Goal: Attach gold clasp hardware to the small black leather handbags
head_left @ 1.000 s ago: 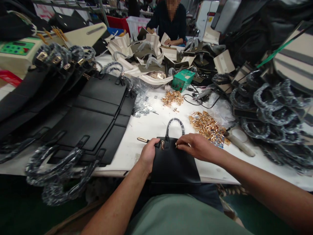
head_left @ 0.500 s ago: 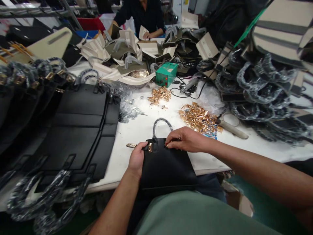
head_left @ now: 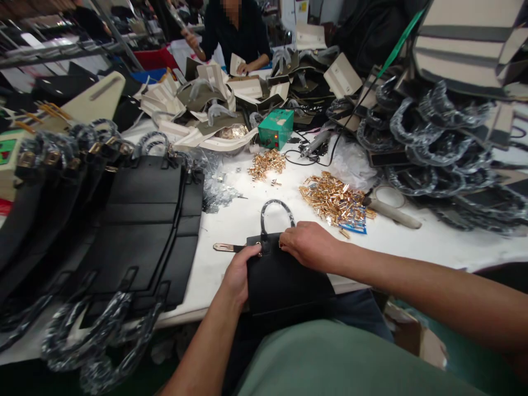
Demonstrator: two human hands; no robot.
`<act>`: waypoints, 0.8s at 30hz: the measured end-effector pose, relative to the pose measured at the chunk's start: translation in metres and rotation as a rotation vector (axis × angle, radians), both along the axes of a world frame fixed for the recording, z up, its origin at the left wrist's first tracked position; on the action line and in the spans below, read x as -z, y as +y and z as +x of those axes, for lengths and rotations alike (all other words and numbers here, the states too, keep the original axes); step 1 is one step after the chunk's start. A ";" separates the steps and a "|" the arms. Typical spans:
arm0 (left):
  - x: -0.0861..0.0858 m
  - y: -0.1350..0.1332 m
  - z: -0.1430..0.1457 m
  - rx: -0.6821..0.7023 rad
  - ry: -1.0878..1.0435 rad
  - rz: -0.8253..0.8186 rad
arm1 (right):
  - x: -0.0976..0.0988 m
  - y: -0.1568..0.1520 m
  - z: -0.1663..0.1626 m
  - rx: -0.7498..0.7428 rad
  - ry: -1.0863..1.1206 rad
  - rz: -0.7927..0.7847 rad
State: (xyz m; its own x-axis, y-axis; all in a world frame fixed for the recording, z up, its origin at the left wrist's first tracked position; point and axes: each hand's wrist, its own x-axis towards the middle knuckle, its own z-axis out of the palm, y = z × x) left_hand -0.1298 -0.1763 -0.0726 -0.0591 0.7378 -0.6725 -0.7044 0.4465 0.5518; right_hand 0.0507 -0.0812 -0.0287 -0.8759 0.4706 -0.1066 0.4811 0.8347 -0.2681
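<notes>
A black handbag panel (head_left: 289,286) with a plastic-wrapped handle (head_left: 275,204) lies at the table's front edge, its lower part over my lap. My left hand (head_left: 239,275) grips its upper left edge, the thumb on the gold fitting beside the handle base. A black strap with a gold slotted plate (head_left: 224,247) sticks out to the left past that hand. My right hand (head_left: 307,245) is closed at the panel's top edge, right of the handle, with the fingertips on a small gold piece that is mostly hidden.
Gold metal fittings (head_left: 330,198) lie heaped ahead on the right, with a smaller pile (head_left: 266,164) behind. A green box (head_left: 275,129) stands beyond. Stacked black bag panels (head_left: 142,192) fill the left, wrapped handles (head_left: 421,137) the right. A hammer-like tool (head_left: 391,213) lies right. A co-worker (head_left: 235,38) sits opposite.
My right hand has turned over the panel's edge, its back now facing up more. My left thumb has moved onto the gold fitting. The co-worker has raised one hand holding a long object.
</notes>
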 end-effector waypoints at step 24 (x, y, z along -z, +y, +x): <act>0.004 -0.004 0.005 0.151 0.369 0.151 | 0.018 -0.010 -0.005 0.035 -0.010 0.111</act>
